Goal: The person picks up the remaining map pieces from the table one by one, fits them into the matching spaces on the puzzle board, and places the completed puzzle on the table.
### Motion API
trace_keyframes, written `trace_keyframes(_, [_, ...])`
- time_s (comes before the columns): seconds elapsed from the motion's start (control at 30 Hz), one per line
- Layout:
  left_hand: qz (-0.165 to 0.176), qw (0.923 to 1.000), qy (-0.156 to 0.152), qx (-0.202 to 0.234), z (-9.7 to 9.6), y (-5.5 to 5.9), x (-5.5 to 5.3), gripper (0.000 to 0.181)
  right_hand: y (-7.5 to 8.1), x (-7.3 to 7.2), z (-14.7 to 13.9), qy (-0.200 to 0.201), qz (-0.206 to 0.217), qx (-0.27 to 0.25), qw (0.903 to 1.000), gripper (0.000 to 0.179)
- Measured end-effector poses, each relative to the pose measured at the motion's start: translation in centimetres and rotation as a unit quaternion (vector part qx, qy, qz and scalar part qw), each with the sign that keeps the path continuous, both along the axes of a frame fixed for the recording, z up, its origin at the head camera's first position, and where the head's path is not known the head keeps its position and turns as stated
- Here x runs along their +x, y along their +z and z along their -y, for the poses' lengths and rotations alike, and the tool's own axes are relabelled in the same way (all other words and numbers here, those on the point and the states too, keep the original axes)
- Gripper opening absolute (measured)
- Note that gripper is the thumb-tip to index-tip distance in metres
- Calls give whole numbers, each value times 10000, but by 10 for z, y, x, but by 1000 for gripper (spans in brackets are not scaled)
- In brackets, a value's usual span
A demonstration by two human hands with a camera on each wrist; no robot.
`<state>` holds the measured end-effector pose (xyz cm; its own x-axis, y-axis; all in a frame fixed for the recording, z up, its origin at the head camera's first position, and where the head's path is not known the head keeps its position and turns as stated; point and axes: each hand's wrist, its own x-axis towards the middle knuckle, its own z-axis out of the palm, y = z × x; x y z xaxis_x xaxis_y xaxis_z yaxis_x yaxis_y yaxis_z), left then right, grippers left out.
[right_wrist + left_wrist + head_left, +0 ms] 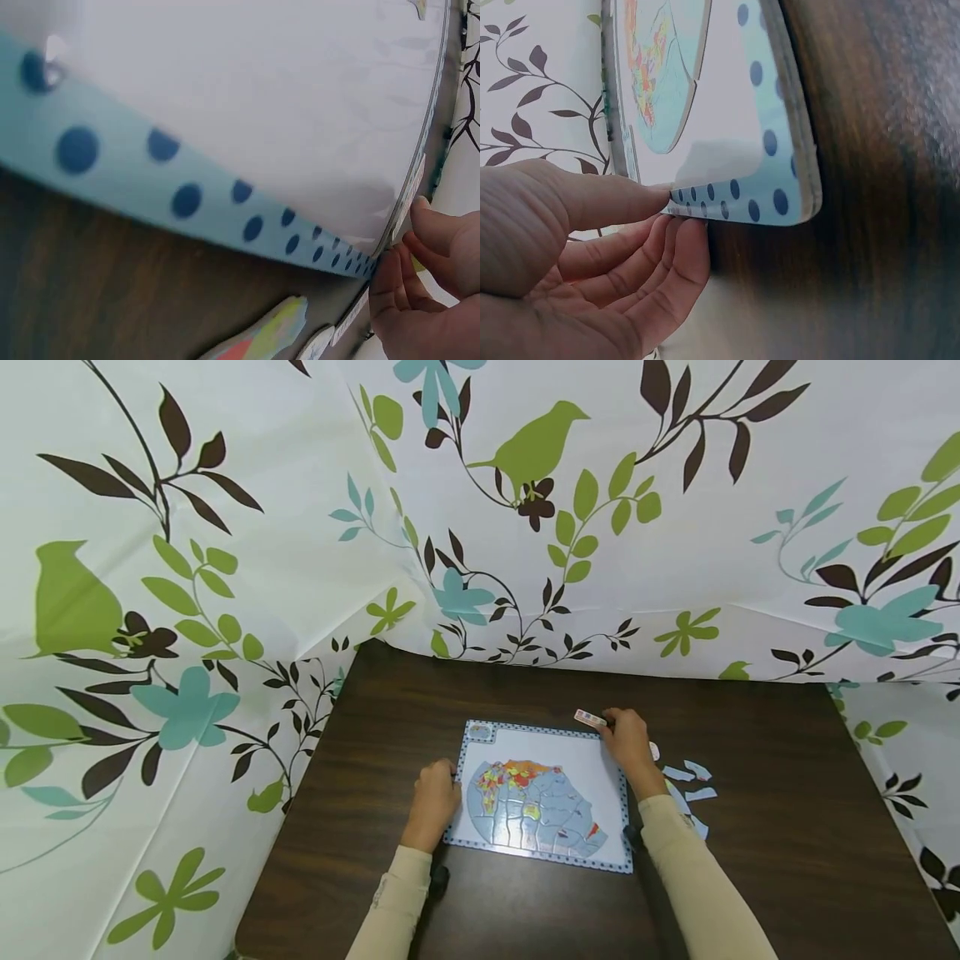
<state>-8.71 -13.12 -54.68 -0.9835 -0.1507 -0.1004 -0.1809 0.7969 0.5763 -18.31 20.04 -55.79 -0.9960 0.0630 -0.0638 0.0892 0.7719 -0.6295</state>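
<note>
A jigsaw puzzle board (555,743) with a blue dotted border lies on the table, a partly assembled world map (525,810) on its white face. My left hand (433,802) pinches the board's left edge; in the left wrist view the thumb (622,201) lies on top, with curled fingers below. At the far right corner, my right hand (628,743) pinches the end of a small, pale rectangular strip (589,718) with coloured marks. In the right wrist view, those fingers (390,289) are right at the board's corner, and the strip (409,199) runs along its far edge.
Several loose puzzle pieces (701,794) lie right of the board, partly behind the right forearm. The dark wooden table (787,777) ends at a patterned cloth (525,568) hanging behind and to the left.
</note>
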Motion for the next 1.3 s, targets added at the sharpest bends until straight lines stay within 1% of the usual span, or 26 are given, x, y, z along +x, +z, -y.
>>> trace_keyframes(0.13, [99,9999,-13,25,-1,1,-1,13,-1,-3,2,-122,64,46,9999,33])
trace_keyframes(0.23, [139,9999,-12,6,-3,1,-1,12,-2,-5,3,-171,30,105,9998,31])
trace_keyframes(0.43, [197,9998,14,-12,-5,1,-1,11,-4,-7,4,-149,57,159,9997,28])
trace_keyframes(0.67, [130,9999,22,-32,-7,-2,-2,12,-4,-8,6,-187,188,44,9996,25])
trace_keyframes(0.77, [110,9999,3,-52,-7,-2,-1,12,-3,-8,7,-174,105,-12,9998,23])
trace_keyframes(0.93, [242,9997,40,7,-5,1,0,15,-1,-8,8,-226,-118,-217,9994,19])
trace_keyframes(1.1, [314,9995,60,8,-4,1,-1,16,3,-12,15,-190,-342,-376,9985,15])
trace_keyframes(1.3, [357,9993,68,-17,-3,0,-3,16,9,-16,32,-47,-257,-499,9984,15])
